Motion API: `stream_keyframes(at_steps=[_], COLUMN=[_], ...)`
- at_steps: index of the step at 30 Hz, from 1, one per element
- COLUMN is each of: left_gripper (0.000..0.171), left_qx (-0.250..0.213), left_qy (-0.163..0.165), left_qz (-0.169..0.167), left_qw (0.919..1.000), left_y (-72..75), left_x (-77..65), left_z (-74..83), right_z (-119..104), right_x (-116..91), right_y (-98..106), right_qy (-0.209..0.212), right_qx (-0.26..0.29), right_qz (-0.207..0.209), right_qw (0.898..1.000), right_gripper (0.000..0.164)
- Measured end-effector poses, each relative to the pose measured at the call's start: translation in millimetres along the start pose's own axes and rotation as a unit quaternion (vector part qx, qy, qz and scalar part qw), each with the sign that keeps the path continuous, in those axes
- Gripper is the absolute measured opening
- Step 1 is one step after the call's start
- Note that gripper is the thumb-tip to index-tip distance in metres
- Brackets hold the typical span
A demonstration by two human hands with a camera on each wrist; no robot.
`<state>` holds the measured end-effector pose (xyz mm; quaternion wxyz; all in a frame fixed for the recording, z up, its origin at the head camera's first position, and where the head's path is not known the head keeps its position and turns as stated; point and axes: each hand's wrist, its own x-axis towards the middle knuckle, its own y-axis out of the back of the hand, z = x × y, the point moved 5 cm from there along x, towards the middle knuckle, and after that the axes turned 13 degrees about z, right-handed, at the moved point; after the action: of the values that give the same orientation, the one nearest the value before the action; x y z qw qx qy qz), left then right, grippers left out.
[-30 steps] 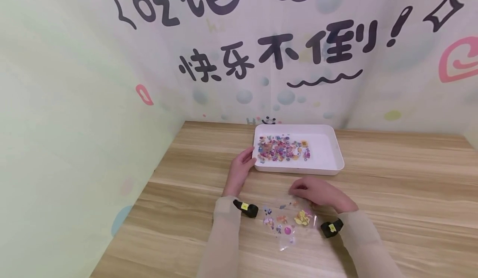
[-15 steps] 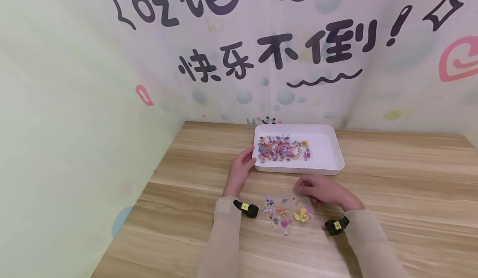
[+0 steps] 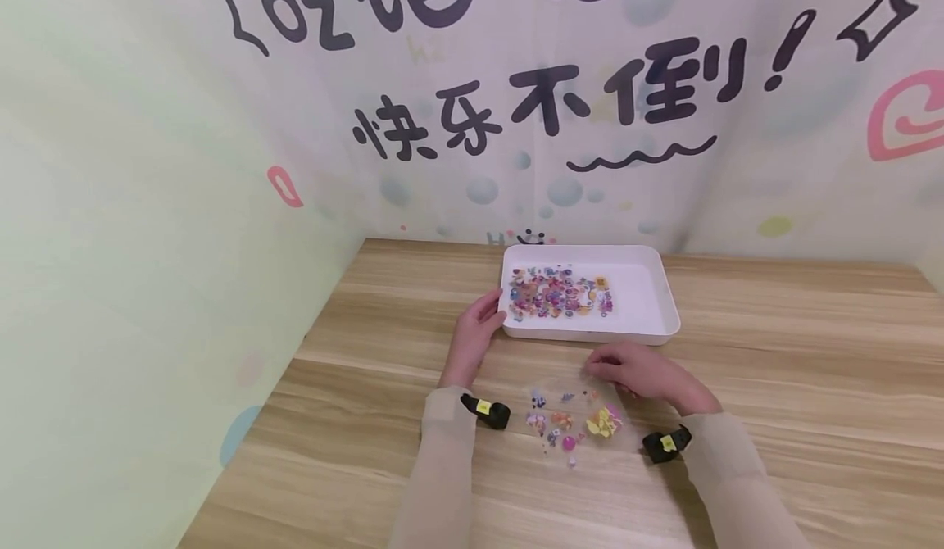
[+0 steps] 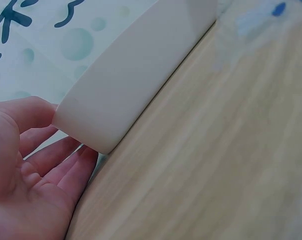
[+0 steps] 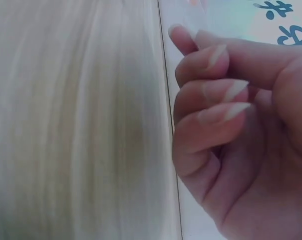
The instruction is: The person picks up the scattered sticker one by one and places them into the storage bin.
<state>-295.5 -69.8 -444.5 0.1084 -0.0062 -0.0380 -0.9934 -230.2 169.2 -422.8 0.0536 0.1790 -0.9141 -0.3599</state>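
My left hand (image 3: pixel 472 338) holds the left end of a shallow white tray (image 3: pixel 640 291). In the left wrist view its thumb meets the corner of the tray wall (image 4: pixel 126 85), with the other fingers around the end. Several clear sheets of small colourful stickers (image 3: pixel 549 295) lie at the tray's left side. My right hand (image 3: pixel 640 371), just in front of the tray, pinches the upper right edge of another clear sticker sheet (image 3: pixel 562 419). That sheet hangs over the table with yellow, pink, orange and blue figures on it. The right wrist view shows the fingers curled towards the thumb.
A wood-grain table (image 3: pixel 796 369) spreads under everything. Behind it hangs a printed cloth backdrop (image 3: pixel 442 197) with dark lettering, and a pale cloth (image 3: pixel 147 287) borders the left side. Black wrist cameras (image 3: pixel 664 444) sit on both sleeves.
My right hand has moved slightly right and towards the tray, still pinching the sticker sheet, whose tilt and glare have changed. My left hand and the tray have stayed in place.
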Motion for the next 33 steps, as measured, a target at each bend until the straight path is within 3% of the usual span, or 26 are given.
stream_keyframes(at_steps=[4,21,33], left_gripper=[0.039,0.037,0.038], left_qx=[-0.001,-0.006,-0.007], left_qy=[0.005,0.003,0.008], left_qz=[-0.007,-0.006,-0.004], left_qw=[1.0000,1.0000,0.9999], left_y=[0.9,-0.3,-0.4], left_x=[-3.5,2.0,0.4], left_z=[7.1,-1.9,-0.9], right_z=[0,-1,4], right_x=[0,-1,2], right_y=[2,14,18], right_qy=[0.006,-0.031,-0.027], right_qx=[0.005,0.076,0.125], right_qz=[0.007,0.044,0.080], right_qw=[1.000,0.996,0.989], right_gripper=[0.016,0.017,0.030])
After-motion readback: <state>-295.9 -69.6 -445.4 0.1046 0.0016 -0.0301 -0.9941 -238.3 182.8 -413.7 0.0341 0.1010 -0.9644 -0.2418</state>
